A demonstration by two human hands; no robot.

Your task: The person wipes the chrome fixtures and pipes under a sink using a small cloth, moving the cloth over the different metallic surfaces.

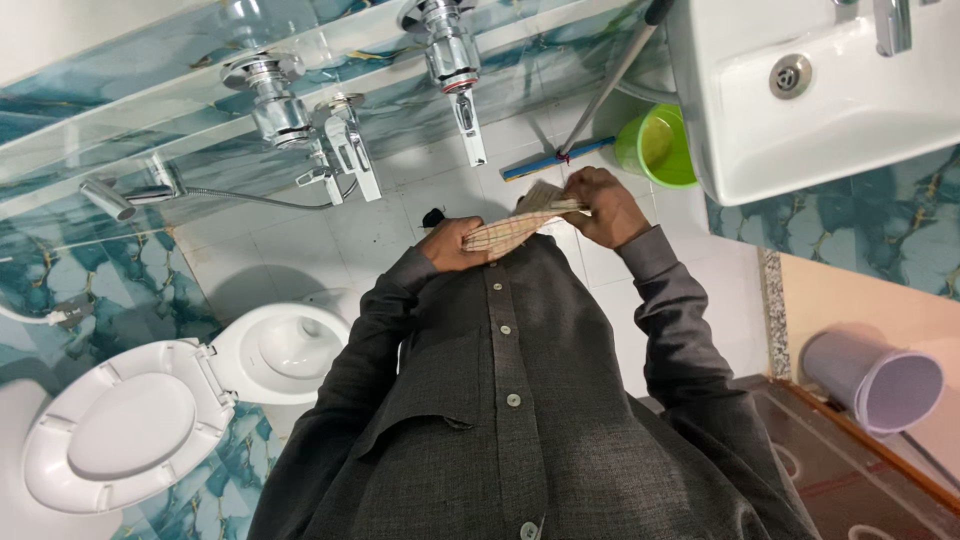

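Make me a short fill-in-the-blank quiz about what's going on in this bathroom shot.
1. Both hands, the left hand and the right hand, hold a folded checked ____.
2. The toilet has its lid ____.
3. The small bucket beside the white sink is coloured ____.
4. The person's shirt is dark ____.

Missing words: cloth; raised; green; grey

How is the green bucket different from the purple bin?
The green bucket is bright green and stands on the white tiled floor beside the sink, with a squeegee head next to it. The purple bin is pale lilac and sits by the doorway edge, away from the sink. It also looks bigger in this view. Both are round, open-topped containers.
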